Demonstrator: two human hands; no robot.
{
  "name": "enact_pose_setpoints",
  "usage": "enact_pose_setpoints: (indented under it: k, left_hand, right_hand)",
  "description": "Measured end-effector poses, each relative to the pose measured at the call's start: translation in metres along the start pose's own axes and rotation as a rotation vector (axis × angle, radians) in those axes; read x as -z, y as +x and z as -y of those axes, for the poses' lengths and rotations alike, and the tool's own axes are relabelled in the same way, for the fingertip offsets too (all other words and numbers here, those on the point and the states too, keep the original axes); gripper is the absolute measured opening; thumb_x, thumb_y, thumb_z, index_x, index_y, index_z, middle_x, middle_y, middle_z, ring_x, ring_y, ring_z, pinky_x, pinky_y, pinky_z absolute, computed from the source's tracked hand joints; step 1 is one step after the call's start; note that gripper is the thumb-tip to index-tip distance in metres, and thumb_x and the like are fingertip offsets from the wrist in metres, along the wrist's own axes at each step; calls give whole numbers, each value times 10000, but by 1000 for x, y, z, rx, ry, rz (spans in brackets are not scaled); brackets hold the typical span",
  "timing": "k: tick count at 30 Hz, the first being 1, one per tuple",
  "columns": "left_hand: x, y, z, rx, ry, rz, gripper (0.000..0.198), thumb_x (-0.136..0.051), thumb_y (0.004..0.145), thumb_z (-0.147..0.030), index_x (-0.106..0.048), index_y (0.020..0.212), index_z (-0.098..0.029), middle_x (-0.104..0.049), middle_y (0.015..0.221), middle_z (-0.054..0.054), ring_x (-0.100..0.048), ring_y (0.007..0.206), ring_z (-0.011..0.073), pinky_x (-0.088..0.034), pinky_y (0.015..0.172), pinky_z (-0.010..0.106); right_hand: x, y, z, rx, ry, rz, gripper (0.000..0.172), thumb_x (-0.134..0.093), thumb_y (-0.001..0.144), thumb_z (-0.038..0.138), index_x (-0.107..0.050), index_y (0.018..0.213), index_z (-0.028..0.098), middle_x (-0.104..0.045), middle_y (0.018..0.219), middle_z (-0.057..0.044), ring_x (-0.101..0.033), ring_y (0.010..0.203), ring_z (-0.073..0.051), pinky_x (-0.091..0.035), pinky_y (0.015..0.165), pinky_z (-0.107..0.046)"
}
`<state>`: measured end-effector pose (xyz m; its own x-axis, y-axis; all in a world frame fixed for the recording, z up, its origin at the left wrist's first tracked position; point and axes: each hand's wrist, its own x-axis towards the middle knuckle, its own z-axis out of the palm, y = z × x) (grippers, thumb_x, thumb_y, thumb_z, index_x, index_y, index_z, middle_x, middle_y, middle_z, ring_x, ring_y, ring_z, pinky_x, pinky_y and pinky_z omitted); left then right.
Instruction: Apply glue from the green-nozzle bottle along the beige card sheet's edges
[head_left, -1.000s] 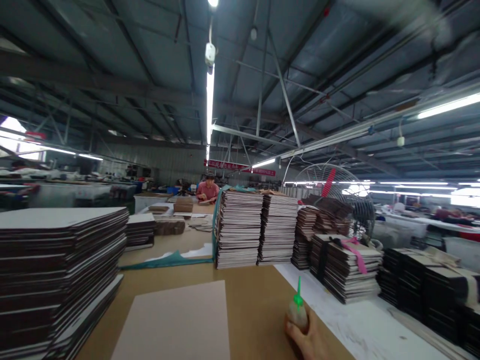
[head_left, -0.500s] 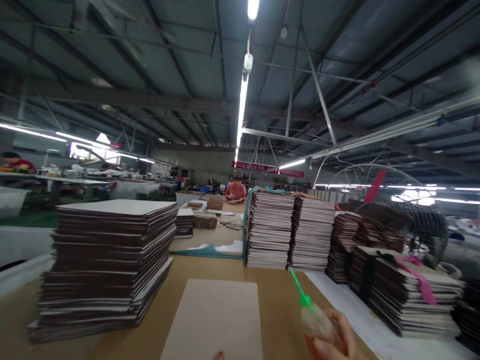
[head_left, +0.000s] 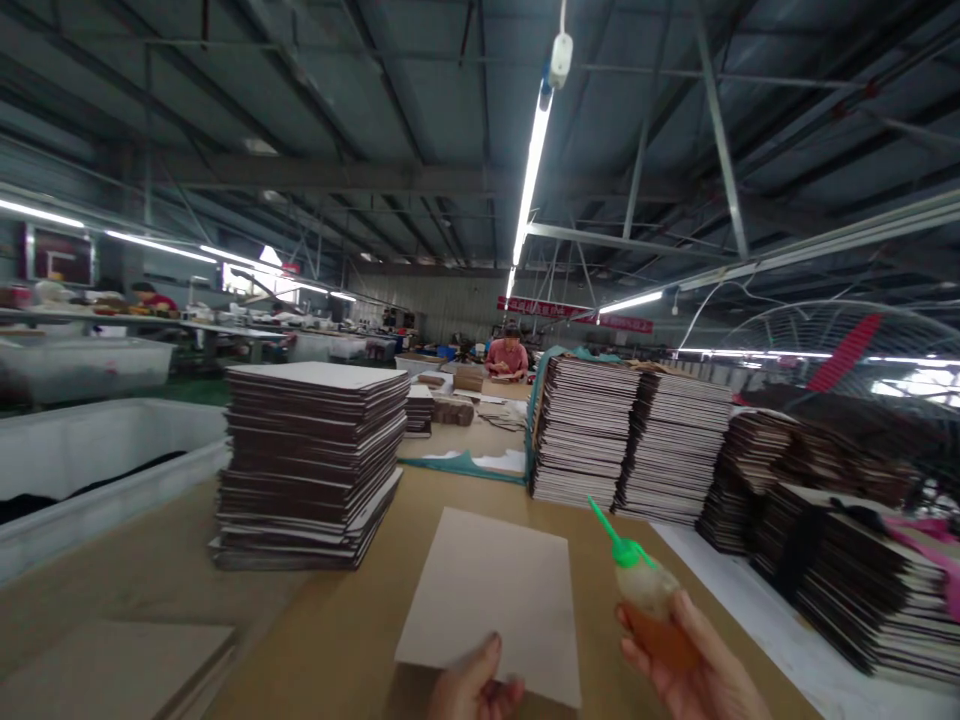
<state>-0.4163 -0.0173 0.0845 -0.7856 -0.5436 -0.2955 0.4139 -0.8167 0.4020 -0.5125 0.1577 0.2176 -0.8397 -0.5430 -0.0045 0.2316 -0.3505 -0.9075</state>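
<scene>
My left hand [head_left: 480, 685] grips the near edge of a pale grey-beige board [head_left: 495, 590], thumb on top and fingers curled at the edge. The board's near edge looks raised above the brown tabletop [head_left: 330, 620]. In my right hand [head_left: 690, 650] is a squeeze bottle [head_left: 652, 605] with a bright green nozzle and orange-brown liquid inside. Its nozzle points up and to the left, beside the board's right edge and apart from it. My fingers wrap round the bottle's body.
A tall stack of dark-edged boards [head_left: 307, 465] stands left, with more stacks [head_left: 585, 430] at the back right. A white bin [head_left: 112, 500] flanks the table. Flat boards [head_left: 127, 670] lie at the near left. A large fan [head_left: 840, 350] stands right; a co-worker [head_left: 507, 355] sits beyond.
The view has swung left and down. My left hand has come further into view, gripping the board, whose near edge now looks lifted. The bottle stays in my right hand.
</scene>
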Motion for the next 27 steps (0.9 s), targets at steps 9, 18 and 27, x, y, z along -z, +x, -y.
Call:
enact_pose_setpoints:
  k: [9,18,27]
  left_hand:
    - [0,-21,0,-75,107,181,274,-727,803,-216,-628,1010,-66,-640,998,123,-589,809,175,-556,679,292]
    - [1,-26,3,-142,228,253,482,-701,824,-342,-554,1187,-61,-598,1180,184,-590,934,218,-517,762,315]
    - [0,-27,4,-230,281,303,490,-695,821,-346,-552,1241,-136,-591,1208,153,-576,1025,257,-495,762,319]
  right_hand:
    - [-21,-3,-14,197,-574,61,689,-699,664,633,-427,1190,281,-556,671,11,-417,575,-106,-282,464,-187]
    - [-62,-8,-20,163,-979,106,730,-680,539,613,-446,1143,277,-632,956,-3,-598,865,-220,-488,778,-328]
    - [-67,0,-47,485,-1117,374,412,-663,751,391,-492,1118,315,-496,1170,40,-484,1082,-151,-403,909,-253]
